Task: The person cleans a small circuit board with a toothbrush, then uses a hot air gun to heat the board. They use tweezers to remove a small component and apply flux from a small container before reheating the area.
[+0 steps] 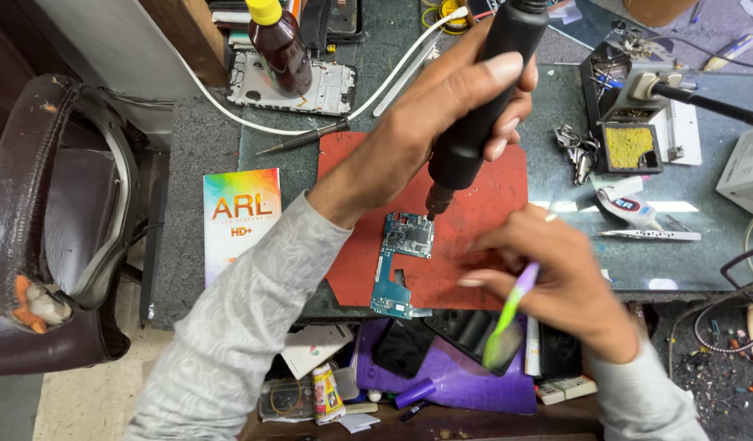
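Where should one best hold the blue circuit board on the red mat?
Probably by its bare long edges, near the narrow lower part of the circuit board, coming from its left side. It lies flat on the red mat, and the black tool works at its upper right corner.

Both arms wear long sleeves of a pale grey knit with a faint wavy, marbled pattern in lighter and darker grey. The left sleeve point(229, 327) runs from 7 o'clock toward the centre, loosely wrinkled along its length, and ends in a plain cuff at the wrist, leaving the left hand point(442, 106) bare. The right sleeve point(646, 400) enters at 5 o'clock, shows less of its length and ends at the wrist too. The right hand point(556, 269) is bare, with a thin pale ring on one finger.
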